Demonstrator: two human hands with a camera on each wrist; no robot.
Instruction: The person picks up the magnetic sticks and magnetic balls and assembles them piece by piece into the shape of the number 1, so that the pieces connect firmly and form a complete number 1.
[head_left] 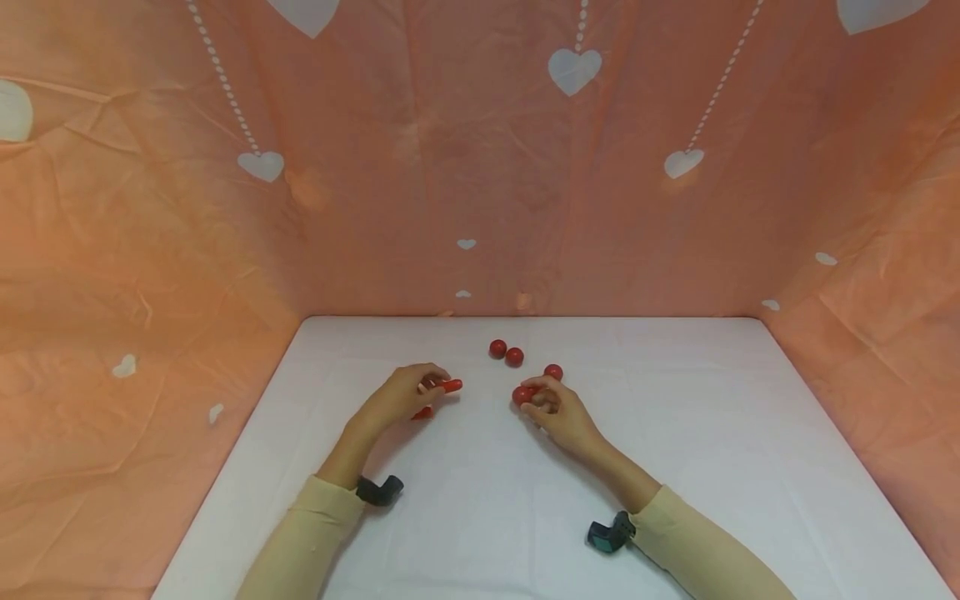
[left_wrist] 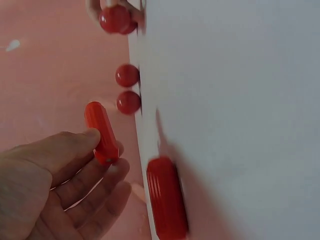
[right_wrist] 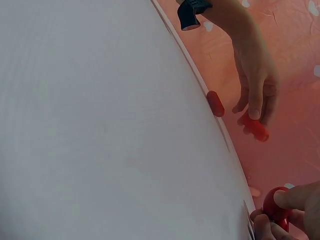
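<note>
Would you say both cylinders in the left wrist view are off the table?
No, one cylinder lies on the white table.

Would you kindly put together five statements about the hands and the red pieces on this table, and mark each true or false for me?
1. The left hand holds a red rod. True.
2. The right hand holds nothing. False: it holds a red ball between thumb and fingers.
3. A second red rod lies on the white table. True.
4. The farthest two balls lie nearer the person than both hands. False: they lie beyond both hands.
5. The rod in the left hand is raised off the table. True.
</note>
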